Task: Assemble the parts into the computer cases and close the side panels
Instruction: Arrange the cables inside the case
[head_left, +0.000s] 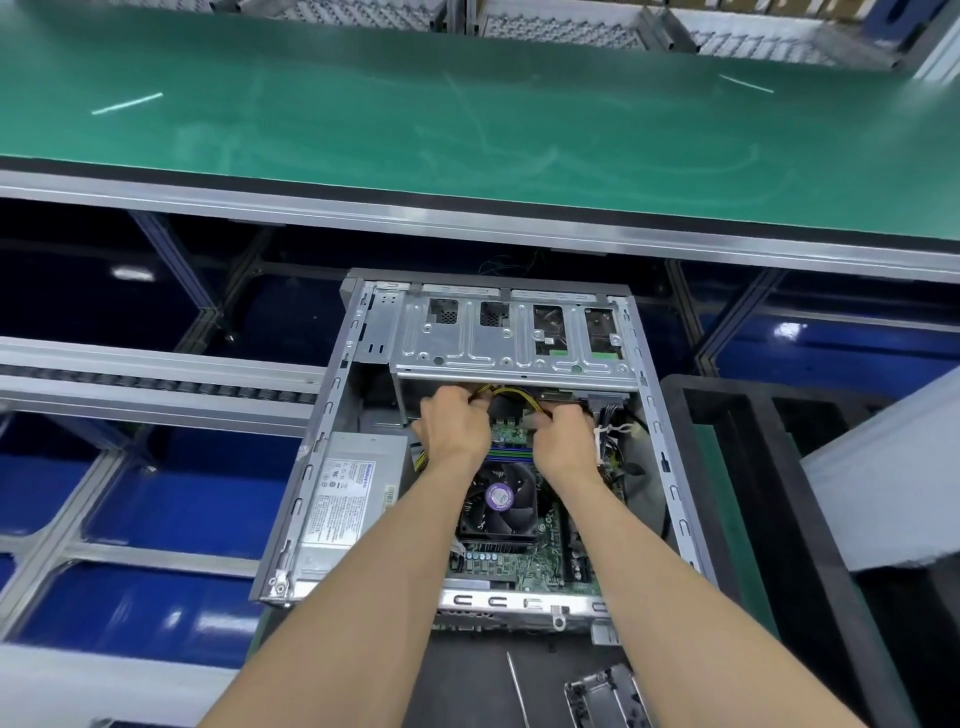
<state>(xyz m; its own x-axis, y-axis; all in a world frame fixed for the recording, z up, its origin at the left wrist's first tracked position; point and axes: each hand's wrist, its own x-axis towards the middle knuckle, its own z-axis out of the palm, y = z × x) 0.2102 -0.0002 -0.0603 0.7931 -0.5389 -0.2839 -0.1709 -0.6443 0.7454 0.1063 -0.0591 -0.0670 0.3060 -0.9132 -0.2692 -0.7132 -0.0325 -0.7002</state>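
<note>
At twelve o'clock from me a green belt (467, 119) runs across — blue bins (171, 499) at nine, a black tray (810, 519) at three.

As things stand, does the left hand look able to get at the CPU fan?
Probably yes. The CPU fan lies uncovered in the open case, just behind the left hand, which would first have to release the yellow cables.
</note>
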